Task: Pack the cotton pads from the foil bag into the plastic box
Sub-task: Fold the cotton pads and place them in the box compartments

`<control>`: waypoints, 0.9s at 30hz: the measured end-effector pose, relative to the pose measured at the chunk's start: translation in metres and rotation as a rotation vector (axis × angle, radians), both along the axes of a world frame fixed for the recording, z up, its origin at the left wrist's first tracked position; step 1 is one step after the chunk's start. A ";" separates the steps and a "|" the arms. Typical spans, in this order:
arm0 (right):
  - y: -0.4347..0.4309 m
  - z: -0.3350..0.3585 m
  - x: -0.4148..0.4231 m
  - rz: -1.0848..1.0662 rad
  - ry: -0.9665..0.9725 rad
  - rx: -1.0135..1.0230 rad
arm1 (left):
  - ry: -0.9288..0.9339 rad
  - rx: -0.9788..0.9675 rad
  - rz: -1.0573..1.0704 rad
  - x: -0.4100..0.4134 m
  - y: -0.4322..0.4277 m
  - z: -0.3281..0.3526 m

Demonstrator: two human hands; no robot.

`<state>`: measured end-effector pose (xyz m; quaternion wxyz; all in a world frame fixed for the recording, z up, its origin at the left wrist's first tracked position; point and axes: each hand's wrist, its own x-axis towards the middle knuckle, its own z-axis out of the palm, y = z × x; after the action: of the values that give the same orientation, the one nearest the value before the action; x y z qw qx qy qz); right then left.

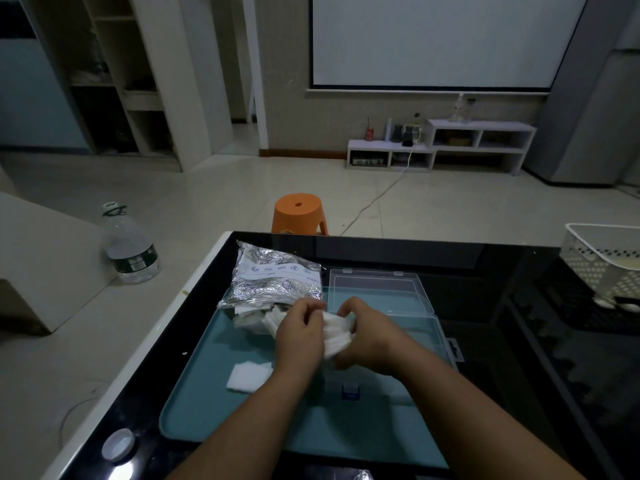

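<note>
A silver foil bag (pixel 273 282) lies at the far left of a teal tray (pixel 194 386), its mouth open toward me with white cotton pads (pixel 251 318) spilling out. Between my two hands is a stack of white cotton pads (pixel 334 336). My left hand (pixel 299 336) grips its left end and my right hand (pixel 369 336) grips its right end, just above the near-left part of the clear plastic box (pixel 429 327). The box's lid (pixel 377 289) is folded open behind it. A small pile of pads (pixel 248 375) rests on the tray left of my left forearm.
The tray sits on a black glass table (pixel 502 271). A white perforated basket (pixel 602 261) stands at the table's far right. A round metal cap (pixel 118 444) lies at the near left edge. On the floor are a water jug (pixel 130 247) and an orange stool (pixel 299 214).
</note>
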<state>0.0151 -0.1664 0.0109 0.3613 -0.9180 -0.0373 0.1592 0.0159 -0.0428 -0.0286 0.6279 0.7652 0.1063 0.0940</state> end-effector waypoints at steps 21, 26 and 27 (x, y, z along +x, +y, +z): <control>0.004 -0.005 -0.003 0.036 -0.092 -0.082 | 0.084 -0.121 -0.030 -0.001 -0.004 0.005; 0.007 -0.010 -0.005 -0.020 -0.138 -0.077 | 0.102 -0.113 -0.035 0.000 -0.006 -0.003; 0.007 -0.010 -0.005 -0.028 -0.143 -0.079 | 0.095 -0.137 -0.035 0.000 -0.006 -0.003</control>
<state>0.0102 -0.1593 0.0011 0.3231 -0.9411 -0.0440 0.0897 0.0159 -0.0487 -0.0311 0.6746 0.7258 0.1288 0.0390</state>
